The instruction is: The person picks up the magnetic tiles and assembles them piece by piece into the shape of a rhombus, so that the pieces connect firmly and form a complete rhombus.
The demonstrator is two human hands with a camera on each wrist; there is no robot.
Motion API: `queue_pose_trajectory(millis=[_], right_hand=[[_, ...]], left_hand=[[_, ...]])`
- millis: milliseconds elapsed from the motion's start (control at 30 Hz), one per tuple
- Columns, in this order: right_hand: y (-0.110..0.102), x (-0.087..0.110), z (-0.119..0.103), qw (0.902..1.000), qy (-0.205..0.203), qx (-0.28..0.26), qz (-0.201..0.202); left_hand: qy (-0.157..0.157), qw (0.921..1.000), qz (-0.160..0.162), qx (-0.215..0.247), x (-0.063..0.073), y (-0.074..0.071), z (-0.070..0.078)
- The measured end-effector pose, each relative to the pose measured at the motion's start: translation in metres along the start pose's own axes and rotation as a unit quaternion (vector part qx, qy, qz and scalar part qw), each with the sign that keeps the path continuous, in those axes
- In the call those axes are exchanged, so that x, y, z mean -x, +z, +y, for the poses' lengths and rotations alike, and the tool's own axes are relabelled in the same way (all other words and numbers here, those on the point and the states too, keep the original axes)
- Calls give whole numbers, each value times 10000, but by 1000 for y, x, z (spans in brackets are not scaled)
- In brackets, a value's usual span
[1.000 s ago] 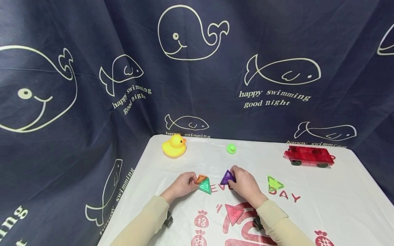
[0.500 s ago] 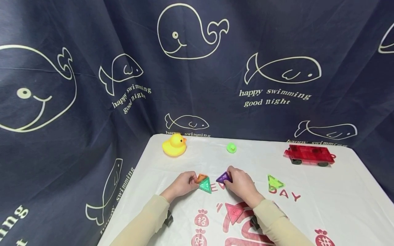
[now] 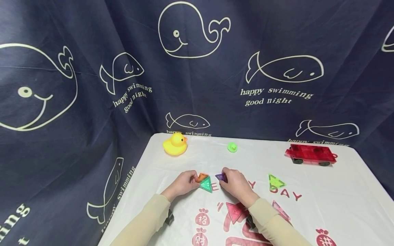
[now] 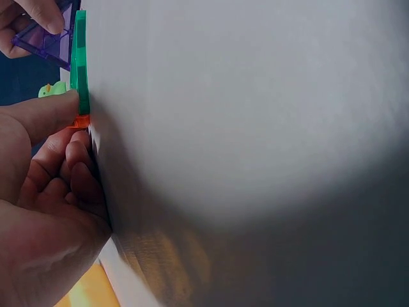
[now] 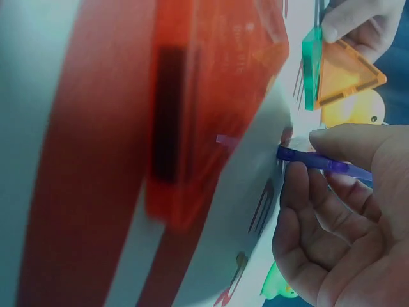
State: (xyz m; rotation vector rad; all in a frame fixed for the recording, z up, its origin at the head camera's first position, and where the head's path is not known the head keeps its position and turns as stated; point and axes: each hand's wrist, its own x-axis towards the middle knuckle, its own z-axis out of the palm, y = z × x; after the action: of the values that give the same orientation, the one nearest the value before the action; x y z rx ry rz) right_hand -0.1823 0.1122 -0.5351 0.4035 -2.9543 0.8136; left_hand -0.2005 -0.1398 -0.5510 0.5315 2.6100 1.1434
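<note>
My left hand (image 3: 184, 183) pinches a green triangular magnetic tile (image 3: 206, 185) and an orange triangular magnetic tile (image 3: 201, 177). In the right wrist view, the orange tile (image 5: 345, 73) leans away at an angle from the green one (image 5: 311, 67), their edges together. My right hand (image 3: 236, 182) pinches a purple triangular magnetic tile (image 3: 220, 177) between thumb and fingers, just right of the green tile with a small gap. Fingers cover much of the purple tile in the head view; the right wrist view shows it edge-on.
A red triangular tile (image 3: 234, 212) lies near the right wrist, a pink tile (image 3: 280, 210) beside the right sleeve. Farther right lies a yellow-green triangular tile (image 3: 275, 182). Along the back stand a yellow duck (image 3: 174, 145), a small green duck (image 3: 232, 147) and a red wheeled car base (image 3: 311, 154).
My right hand has moved left with the purple tile, turning it and closing the gap to the green tile. The pink tile has come out from behind the right sleeve. My left hand stays put.
</note>
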Motion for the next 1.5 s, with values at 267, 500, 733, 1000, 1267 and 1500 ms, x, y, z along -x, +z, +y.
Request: queue_pose_trajectory(millis=[267, 500, 733, 1000, 1267, 1500], right_hand=[[7, -1, -9, 9998, 110, -72, -158], [14, -1, -15, 9996, 96, -129, -251], [18, 0, -21, 9993, -105, -289, -201], [19, 2, -25, 9996, -189, -129, -172], [21, 3, -29, 9995, -281, 48, -162], [25, 4, -31, 9982, -580, 116, 41]], left_hand=[[51, 10000, 45, -23, 0, 1, 1], [84, 9998, 93, -127, 0, 1, 3], [-29, 9997, 159, -192, 2, 1, 5], [-166, 9994, 255, -182, 3, 2, 8], [-73, 9989, 391, -246, 5, 5, 8], [-94, 9983, 493, -306, 6, 9, 7]])
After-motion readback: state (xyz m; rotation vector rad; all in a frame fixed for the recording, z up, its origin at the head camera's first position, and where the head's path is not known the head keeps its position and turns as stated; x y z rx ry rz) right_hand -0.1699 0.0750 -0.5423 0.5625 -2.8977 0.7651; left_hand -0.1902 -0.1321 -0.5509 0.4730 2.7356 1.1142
